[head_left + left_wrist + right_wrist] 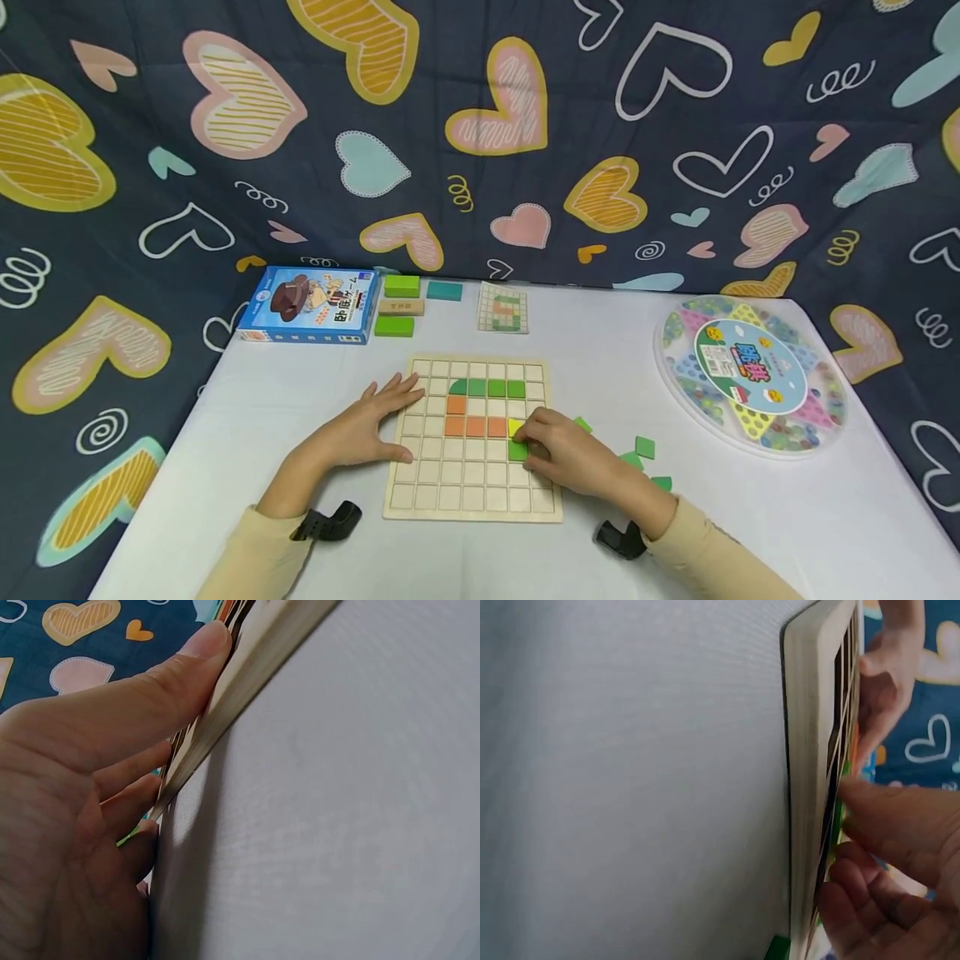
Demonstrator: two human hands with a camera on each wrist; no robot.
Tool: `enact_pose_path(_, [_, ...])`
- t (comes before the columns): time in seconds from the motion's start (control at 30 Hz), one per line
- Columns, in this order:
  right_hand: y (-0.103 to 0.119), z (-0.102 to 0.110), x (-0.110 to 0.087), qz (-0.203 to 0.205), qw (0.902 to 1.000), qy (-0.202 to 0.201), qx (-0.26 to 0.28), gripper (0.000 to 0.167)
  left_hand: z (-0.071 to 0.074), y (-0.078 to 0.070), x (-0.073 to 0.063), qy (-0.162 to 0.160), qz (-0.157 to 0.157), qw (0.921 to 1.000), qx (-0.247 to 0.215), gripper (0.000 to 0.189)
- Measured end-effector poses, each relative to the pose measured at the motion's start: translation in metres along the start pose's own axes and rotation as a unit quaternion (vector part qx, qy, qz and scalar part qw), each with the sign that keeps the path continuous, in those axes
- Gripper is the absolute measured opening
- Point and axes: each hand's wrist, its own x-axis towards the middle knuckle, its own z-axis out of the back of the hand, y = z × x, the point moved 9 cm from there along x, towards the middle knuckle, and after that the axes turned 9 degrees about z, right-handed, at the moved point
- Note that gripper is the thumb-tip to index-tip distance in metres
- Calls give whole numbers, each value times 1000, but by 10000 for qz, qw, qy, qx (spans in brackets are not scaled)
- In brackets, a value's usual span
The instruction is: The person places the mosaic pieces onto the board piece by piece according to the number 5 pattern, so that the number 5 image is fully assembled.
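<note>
A wooden grid board [453, 497] lies on the white table. My left hand [363, 429] rests along its left edge with fingers spread and extended; in the left wrist view, the thumb [150, 705] touches the board's side. At the right part of the grid, my right hand [566, 450] holds a green square tile [517, 451] between thumb and curled fingers, just below a yellow tile [515, 427]. Orange tiles [476, 427] run left from the yellow one, with another orange tile [455, 405] above. Green tiles [497, 388] form a row higher up, its left end rounded.
Several loose green tiles [644, 447] lie right of the board, partly behind the right forearm. Behind the board stand a pattern card [503, 308], small blocks [401, 307] and a blue box [311, 304]. A round marble game set [750, 375] sits at right.
</note>
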Motion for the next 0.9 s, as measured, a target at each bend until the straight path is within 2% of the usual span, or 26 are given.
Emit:
enact_pose_path(0.1, [-11, 11, -10, -198, 9993, -201, 251, 30, -1, 1, 1, 17, -3, 10000, 16, 96])
enact_pose_path(0.23, [-41, 31, -31, -757, 9955, -492, 291, 30, -2, 1, 1, 9, 1, 10000, 8, 96])
enact_pose_path(0.33, [-62, 36, -46, -1048, 9936, -379, 188, 33, -1, 1, 1, -9, 17, 10000, 15, 96])
enact_pose_path(0.43, [-72, 35, -51, -1062, 9938, -237, 241, 38, 0, 2, 1, -4, 29, 10000, 35, 96])
enact_pose_path(0.6, [-73, 31, -45, -845, 9962, -196, 128, 31, -1, 2, 1, -28, 10, 10000, 22, 96])
enact_pose_path(0.7, [-73, 31, -44, -954, 9952, -190, -79, 24, -3, 2, 1, -17, 20, 10000, 3, 96])
enact_pose_path(0.8, [-69, 34, -47, -1122, 9930, -316, -164, 24, -3, 2, 1, 4, 27, 10000, 26, 96])
enact_pose_path(0.9, [-55, 39, -48, -1021, 9932, -566, 5, 25, 0, 1, 1, -22, 16, 10000, 58, 96])
